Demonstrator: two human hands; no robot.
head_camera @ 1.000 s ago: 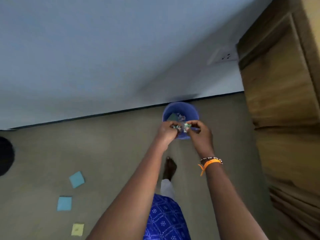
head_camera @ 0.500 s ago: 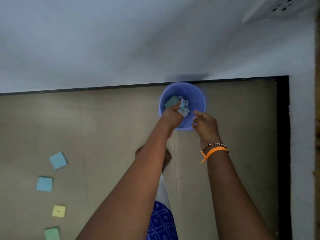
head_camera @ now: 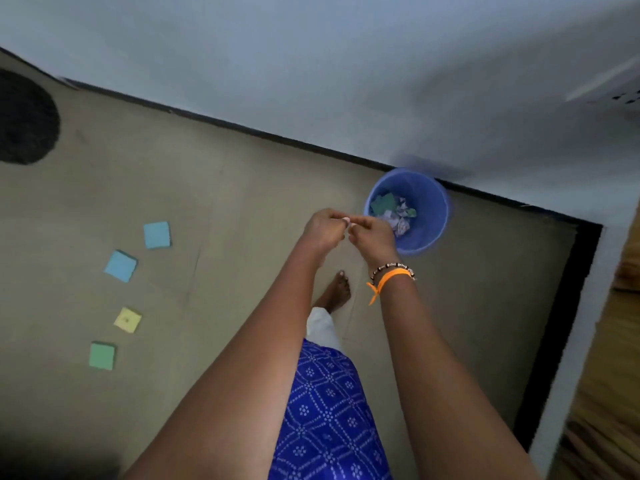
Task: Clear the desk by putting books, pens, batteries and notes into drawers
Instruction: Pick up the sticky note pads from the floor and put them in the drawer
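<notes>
Currently both hands are raised together above the floor, just left of the blue bin [head_camera: 437, 216]. Left hand [head_camera: 323, 228] and right hand [head_camera: 372, 233] meet at the fingertips, fingers curled inward. Something small and pale sits at the contact point, but it's too blurred to say whether it is a scrap or a fingernail. So: fingers bunched on both sides, what they pinch I can't tell.

Bin stands against the dark skirting at the base of the wall. Inside: crumpled paper [head_camera: 400, 216] and a green sheet [head_camera: 382, 203], lying loose at the bottom, apart from both hands. Right hand overlaps the bin's left rim in view, no contact visible.

Sticky notes on the floor, well left of the hands, none touched:
- blue note [head_camera: 157, 234], nearest the hands
- second blue note [head_camera: 121, 266], below-left of it
- yellow note [head_camera: 127, 319]
- green note [head_camera: 102, 355], lowest

Right wrist carries an orange band [head_camera: 388, 280] and a beaded bracelet. Bare foot [head_camera: 337, 292] on the floor below the hands. Dark round mat [head_camera: 24, 119] at far left edge.
</notes>
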